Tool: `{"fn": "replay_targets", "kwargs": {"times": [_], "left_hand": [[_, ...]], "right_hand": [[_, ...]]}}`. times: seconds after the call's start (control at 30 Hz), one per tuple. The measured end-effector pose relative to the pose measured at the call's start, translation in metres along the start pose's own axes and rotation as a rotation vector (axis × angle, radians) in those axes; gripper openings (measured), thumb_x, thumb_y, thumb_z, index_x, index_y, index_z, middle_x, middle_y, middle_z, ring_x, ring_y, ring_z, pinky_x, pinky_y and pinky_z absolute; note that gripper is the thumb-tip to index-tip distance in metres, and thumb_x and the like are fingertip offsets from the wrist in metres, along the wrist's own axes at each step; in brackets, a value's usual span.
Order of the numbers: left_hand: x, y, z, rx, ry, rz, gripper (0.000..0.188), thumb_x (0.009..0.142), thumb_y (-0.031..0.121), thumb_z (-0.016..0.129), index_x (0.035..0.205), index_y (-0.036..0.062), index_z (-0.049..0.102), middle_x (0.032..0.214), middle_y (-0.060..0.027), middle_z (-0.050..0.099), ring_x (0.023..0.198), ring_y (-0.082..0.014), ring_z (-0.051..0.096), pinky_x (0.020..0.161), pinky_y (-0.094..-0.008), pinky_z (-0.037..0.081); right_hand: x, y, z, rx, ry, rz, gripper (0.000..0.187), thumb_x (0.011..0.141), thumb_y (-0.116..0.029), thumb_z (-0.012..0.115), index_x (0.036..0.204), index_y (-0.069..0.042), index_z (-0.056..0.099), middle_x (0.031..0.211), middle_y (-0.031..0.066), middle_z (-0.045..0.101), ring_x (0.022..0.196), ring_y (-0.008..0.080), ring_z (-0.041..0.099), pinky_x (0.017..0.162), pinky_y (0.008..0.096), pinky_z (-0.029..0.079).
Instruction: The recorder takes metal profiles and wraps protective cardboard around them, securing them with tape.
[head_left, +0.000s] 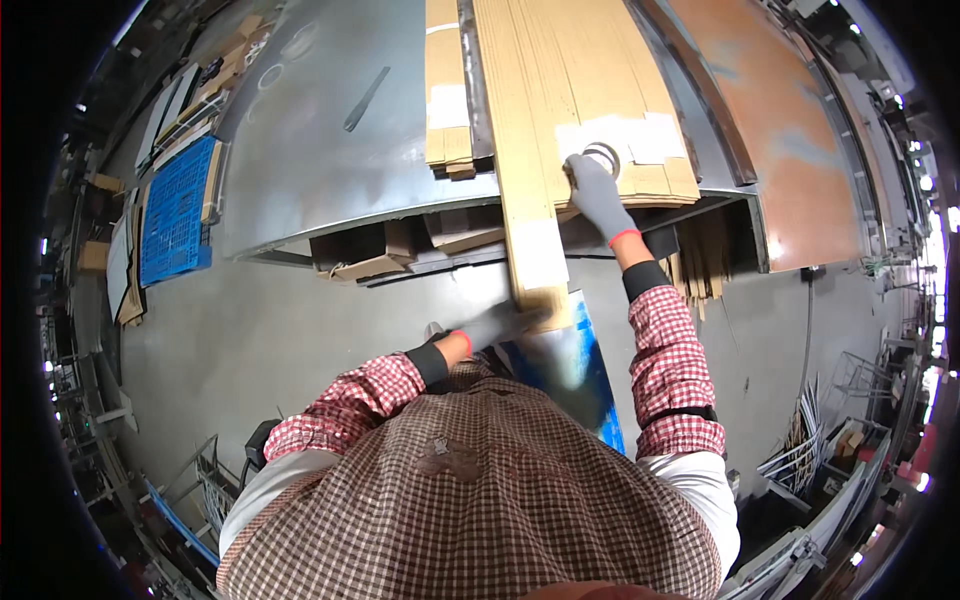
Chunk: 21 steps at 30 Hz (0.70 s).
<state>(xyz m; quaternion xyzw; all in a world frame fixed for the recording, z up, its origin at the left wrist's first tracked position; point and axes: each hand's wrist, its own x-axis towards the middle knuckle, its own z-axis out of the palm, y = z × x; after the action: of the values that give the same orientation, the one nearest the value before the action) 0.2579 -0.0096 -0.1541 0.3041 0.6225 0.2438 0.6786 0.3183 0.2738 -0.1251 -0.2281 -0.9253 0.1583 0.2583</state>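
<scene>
A long, folded cardboard strip (530, 190) runs away from me over the table's front edge, with a white label (540, 252) near its close end. My left hand (500, 325), in a grey glove, is closed on that near end; some of its fingers are hidden or blurred. Farther right, my gloved right hand (598, 195) is over a stack of flat cardboard (610, 80). Its fingers are bent against a roll of tape (603, 158), which appears to be in its grasp. White paper (655, 140) lies beside the roll on the stack.
The metal table (300, 150) holds a dark flat tool (367, 100), another narrow cardboard stack (447, 100) and metal rails (478, 90). Cardboard boxes (365, 250) sit under its edge. A blue plastic pallet (178, 210) stands left; a brown-topped table (770, 120) stands right.
</scene>
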Motion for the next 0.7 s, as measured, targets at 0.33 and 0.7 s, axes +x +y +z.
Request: {"fn": "replay_targets", "kwargs": {"times": [0.33,0.7], "left_hand": [[-0.018,0.027,-0.044,0.708,0.038,0.026,0.082,0.075,0.081,0.048,0.076,0.0016,0.071,0.072,-0.0138,0.068,0.07,-0.0241,0.067,0.069,-0.0355,0.051],[-0.1,0.108,-0.077,0.218,0.26,0.669,0.051,0.08,0.011,0.072,0.127,0.0025,0.053,0.09,-0.0127,0.068,0.072,-0.017,0.067,0.066,-0.0303,0.053]], "right_hand": [[0.016,-0.066,-0.085,0.109,-0.17,0.153,0.022,0.083,-0.007,0.055,0.104,-0.005,0.062,0.091,0.0184,0.066,0.084,0.0362,0.063,0.073,0.0428,0.05],[-0.019,-0.166,-0.116,0.635,-0.887,0.08,0.035,0.084,-0.024,0.058,0.114,-0.007,0.065,0.102,0.0176,0.066,0.085,0.0312,0.064,0.08,0.0347,0.05]]}}
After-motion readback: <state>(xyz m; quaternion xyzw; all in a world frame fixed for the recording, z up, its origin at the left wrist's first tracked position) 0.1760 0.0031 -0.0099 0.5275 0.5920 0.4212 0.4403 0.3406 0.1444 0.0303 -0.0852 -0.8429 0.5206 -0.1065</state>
